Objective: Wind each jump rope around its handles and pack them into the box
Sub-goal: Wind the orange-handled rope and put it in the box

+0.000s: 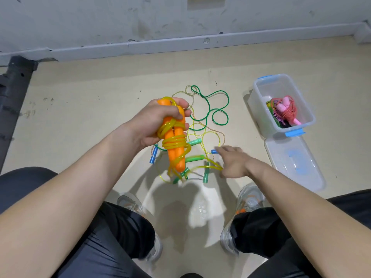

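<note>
A pair of orange handles (174,137) is held side by side above the floor (84,117), left of the picture's middle, in the left hand (156,123), whose fingers are curled tightly round the upper halves. The upper ends are partly covered by those fingers. The middle is crossed by several turns of thick yellow rope (175,141), and a looser loop is seen higher up, under the fingers. The long axis of the handles runs from the far end, at the top, down toward the person – nearly straight, leaning slightly right at the lower ends, which are left bare.

From the bundle's lower end a strand of the yellow rope is led rightward to the right hand (232,163), which is seen back-up and low. It is blurred, so whether the strand is pinched cannot be told.

Beneath both hands a tangle is spread on the floor: green handles (194,158), blue handles (153,154), thin yellow cord and a dark green rope (210,105) looped farther off.

Well to the right a clear plastic box (259,97) with blue clips is set, open – a wound pink rope (285,108) is seen inside. Its lid (295,165) is laid flat just beside it, nearer the person. Grey shoes (249,199) are planted on either side, and a pale wall (180,19) closes the far edge.
</note>
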Tool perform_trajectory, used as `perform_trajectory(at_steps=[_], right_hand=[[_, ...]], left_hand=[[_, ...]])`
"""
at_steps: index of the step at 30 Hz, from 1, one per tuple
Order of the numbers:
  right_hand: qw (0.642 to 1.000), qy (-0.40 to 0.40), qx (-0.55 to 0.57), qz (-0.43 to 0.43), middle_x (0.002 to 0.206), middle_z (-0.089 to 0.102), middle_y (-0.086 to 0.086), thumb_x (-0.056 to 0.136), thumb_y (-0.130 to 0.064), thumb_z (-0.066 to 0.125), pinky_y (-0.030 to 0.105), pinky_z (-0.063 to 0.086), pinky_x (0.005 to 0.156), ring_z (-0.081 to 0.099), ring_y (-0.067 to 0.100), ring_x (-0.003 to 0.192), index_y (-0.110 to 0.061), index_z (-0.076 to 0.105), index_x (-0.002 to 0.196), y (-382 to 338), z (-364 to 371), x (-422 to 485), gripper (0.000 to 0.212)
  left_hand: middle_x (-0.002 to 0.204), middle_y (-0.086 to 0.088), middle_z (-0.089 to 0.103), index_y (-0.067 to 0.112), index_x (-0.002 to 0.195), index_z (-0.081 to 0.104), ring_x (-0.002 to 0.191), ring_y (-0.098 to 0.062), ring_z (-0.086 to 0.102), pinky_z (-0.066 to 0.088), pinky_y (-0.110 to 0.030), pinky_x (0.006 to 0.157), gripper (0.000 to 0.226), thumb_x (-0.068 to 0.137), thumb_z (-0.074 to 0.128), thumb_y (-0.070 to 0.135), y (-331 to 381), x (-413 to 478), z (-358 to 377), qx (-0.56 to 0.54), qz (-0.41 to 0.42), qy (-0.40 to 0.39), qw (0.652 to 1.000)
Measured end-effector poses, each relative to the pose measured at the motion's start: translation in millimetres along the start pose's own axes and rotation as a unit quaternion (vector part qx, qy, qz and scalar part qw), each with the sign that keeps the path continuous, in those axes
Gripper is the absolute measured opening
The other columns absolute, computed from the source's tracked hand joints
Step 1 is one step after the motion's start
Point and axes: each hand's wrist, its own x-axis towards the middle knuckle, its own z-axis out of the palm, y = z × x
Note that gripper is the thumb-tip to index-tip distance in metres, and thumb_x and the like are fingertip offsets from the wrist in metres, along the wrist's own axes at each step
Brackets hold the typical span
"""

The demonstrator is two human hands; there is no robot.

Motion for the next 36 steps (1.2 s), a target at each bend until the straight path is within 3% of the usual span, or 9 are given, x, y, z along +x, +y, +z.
perform_trajectory(at_steps=[2, 6, 8, 12, 14, 16, 22, 30, 36], right_hand=[[0.957, -0.005, 0.253, -0.142, 0.161, 0.027, -0.005, 0.074, -0.028, 0.064, 0.036, 0.032, 0.116, 0.025, 0.018, 0.148, -0.032, 0.027, 0.156, -23.2, -14.1, -9.1, 0.09], [0.782, -0.159, 0.516, -0.311, 0.126, 0.064, -0.003, 0.071, -0.014, 0.065, 0.043, 0.035, 0.114, 0.053, 0.016, 0.132, -0.017, 0.061, 0.125, -72.4, -31.1, -41.6, 0.055], [0.729, -0.22, 0.564, -0.32, 0.121, 0.066, 0.009, 0.064, -0.025, 0.076, 0.04, 0.037, 0.115, 0.059, 0.027, 0.123, -0.004, 0.055, 0.131, -79.5, -33.4, -51.4, 0.074], [0.626, -0.288, 0.669, -0.278, 0.064, 0.054, 0.004, 0.077, -0.022, 0.039, 0.05, 0.042, 0.102, 0.056, 0.026, 0.065, 0.002, 0.055, 0.126, -77.2, -35.3, -51.3, 0.057], [0.624, -0.279, 0.693, -0.228, 0.055, 0.032, -0.002, 0.083, -0.022, 0.028, 0.04, 0.046, 0.075, 0.032, 0.017, 0.045, -0.006, 0.063, 0.107, -79.6, -37.7, -50.8, 0.046], [0.637, -0.26, 0.694, -0.213, 0.054, 0.021, -0.002, 0.09, -0.024, 0.025, 0.027, 0.024, 0.052, 0.018, 0.012, 0.04, -0.013, 0.063, 0.092, -83.6, -37.2, -54.4, 0.039], [0.624, -0.028, 0.778, -0.069, 0.048, 0.019, 0.0, 0.101, -0.067, 0.03, 0.031, 0.009, 0.052, 0.013, 0.017, 0.047, -0.017, 0.041, 0.062, -112.3, -18.5, -65.5, 0.064], [0.644, 0.127, 0.754, -0.018, 0.049, 0.021, -0.005, 0.103, -0.044, 0.047, 0.023, 0.015, 0.041, 0.015, 0.013, 0.043, -0.024, 0.036, 0.061, -84.1, -44.1, -52.6, 0.048], [0.633, 0.142, 0.761, -0.029, 0.048, 0.021, -0.006, 0.104, -0.039, 0.048, 0.023, 0.018, 0.041, 0.018, 0.013, 0.043, -0.022, 0.039, 0.064, -86.0, -55.3, -63.6, 0.045]], left_hand=[[0.089, -0.01, 0.068, 0.011, 0.096, 0.064, 0.067, -0.027, 0.067, 0.059, -0.037, 0.064, 0.032, 0.067, 0.059, 0.0, -0.1, 0.4, 4.9, -0.04, -0.002, -0.002, 0.999], [0.088, -0.01, 0.065, 0.011, 0.1, 0.061, 0.066, -0.026, 0.063, 0.055, -0.035, 0.064, 0.034, 0.069, 0.056, 0.0, -2.7, 1.5, 12.4, -0.11, -0.006, -0.006, 0.994], [0.086, -0.008, 0.064, 0.014, 0.1, 0.058, 0.066, -0.024, 0.062, 0.054, -0.034, 0.066, 0.032, 0.071, 0.055, 0.002, -1.9, 1.4, 12.6, -0.153, -0.007, -0.011, 0.988], [0.087, -0.007, 0.062, 0.016, 0.101, 0.056, 0.068, -0.024, 0.063, 0.055, -0.035, 0.065, 0.024, 0.082, 0.05, 0.001, 2.4, 2.2, 5.5, -0.204, 0.014, -0.003, 0.979], [0.086, -0.006, 0.06, 0.017, 0.1, 0.054, 0.067, -0.023, 0.063, 0.055, -0.034, 0.067, 0.022, 0.09, 0.043, 0.001, 5.9, 3.5, 2.6, -0.219, 0.023, 0.014, 0.975], [0.086, -0.006, 0.06, 0.017, 0.101, 0.054, 0.068, -0.023, 0.064, 0.054, -0.035, 0.071, 0.022, 0.089, 0.044, 0.001, 9.2, 5.9, -0.8, -0.246, 0.038, 0.032, 0.968], [0.088, -0.009, 0.06, 0.012, 0.103, 0.058, 0.068, -0.028, 0.064, 0.054, -0.04, 0.074, 0.028, 0.078, 0.054, -0.002, 9.4, 12.8, -12.8, -0.213, 0.11, 0.135, 0.961], [0.086, -0.01, 0.064, 0.011, 0.09, 0.066, 0.064, -0.029, 0.066, 0.058, -0.038, 0.061, 0.027, 0.068, 0.059, -0.003, 6.7, -1.3, -3.3, 0.03, 0.099, 0.046, 0.994], [0.078, -0.002, 0.064, 0.015, 0.082, 0.066, 0.063, -0.023, 0.069, 0.06, -0.035, 0.063, 0.034, 0.074, 0.064, -0.018, 1.8, 5.1, 5.4, 0.172, 0.206, 0.164, 0.949]])
